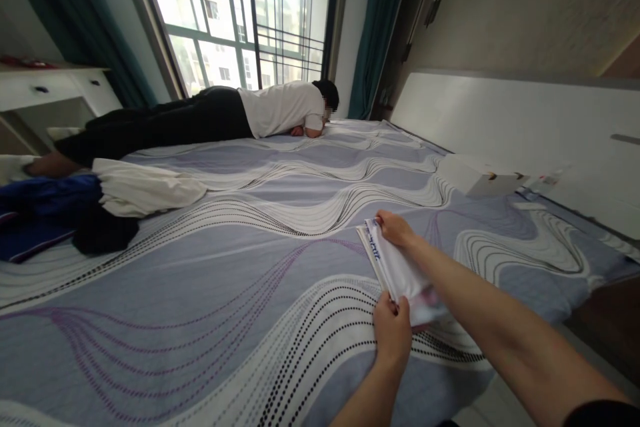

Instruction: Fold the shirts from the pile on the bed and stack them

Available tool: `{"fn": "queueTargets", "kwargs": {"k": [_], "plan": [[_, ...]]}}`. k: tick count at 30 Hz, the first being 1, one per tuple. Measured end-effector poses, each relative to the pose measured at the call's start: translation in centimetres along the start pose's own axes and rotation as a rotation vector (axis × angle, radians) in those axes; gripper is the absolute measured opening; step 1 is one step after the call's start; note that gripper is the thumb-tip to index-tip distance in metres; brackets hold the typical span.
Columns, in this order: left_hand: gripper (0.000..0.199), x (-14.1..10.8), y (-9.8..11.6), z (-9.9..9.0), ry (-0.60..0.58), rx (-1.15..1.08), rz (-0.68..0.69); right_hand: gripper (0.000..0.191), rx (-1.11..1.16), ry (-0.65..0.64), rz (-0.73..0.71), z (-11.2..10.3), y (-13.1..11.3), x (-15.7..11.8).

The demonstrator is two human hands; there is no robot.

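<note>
Handling the white folded bundle (403, 273) calls for an even, two-sided grip, and both hands are placed to give it. The left hand (393, 321) pinches its near edge, thumb and fingers closed on the material; the right hand (397, 229) grips the far corner, fingers wrapped round the rim. The bundle sits between them at the near right of the bed, over the wave-patterned bedsheet (200, 310), with blue lettering (373, 245) along its left edge. Whether it is cloth alone or cloth in a clear wrapper is hard to tell; whether it touches the sheet is unclear too.

Since that left edge shows more than one layer, the layers probably slide apart if only the top one is pinched, so each thumb should press through the full stack. Light, equal tension between the two grips should hold the face flat; a hard pull at one corner would likely skew it. The lower right part, blurred and pinkish, lies outside both grips and seems the likeliest to sag, so a supporting palm under it would help. The white box (467, 177) stands well apart, leaving elbow room.
</note>
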State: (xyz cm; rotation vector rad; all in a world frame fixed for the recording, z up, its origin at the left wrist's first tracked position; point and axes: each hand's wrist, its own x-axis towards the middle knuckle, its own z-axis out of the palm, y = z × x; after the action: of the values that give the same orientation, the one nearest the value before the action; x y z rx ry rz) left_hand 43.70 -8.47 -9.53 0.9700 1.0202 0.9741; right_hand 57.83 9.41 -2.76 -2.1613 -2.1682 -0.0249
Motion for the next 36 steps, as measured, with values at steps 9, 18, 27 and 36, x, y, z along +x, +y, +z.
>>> {"fn": "queueTargets", "kwargs": {"k": [9,18,27,36], "plan": [[0.034,0.2,0.2,0.4,0.005,-0.086,-0.129,0.027,0.045,-0.094,-0.034,1.2,0.6,2.1],[0.029,-0.1,0.6,0.3,-0.035,-0.088,-0.103,0.023,-0.003,-0.257,0.017,-4.0,6.6,2.3],[0.041,-0.1,0.3,0.5,-0.035,-0.092,-0.106,0.024,0.068,-0.261,-0.042,-1.5,1.4,3.0],[0.042,-0.1,0.0,0.5,0.017,-0.084,-0.113,0.021,0.098,-0.103,-0.063,1.5,-1.5,3.1]]}}
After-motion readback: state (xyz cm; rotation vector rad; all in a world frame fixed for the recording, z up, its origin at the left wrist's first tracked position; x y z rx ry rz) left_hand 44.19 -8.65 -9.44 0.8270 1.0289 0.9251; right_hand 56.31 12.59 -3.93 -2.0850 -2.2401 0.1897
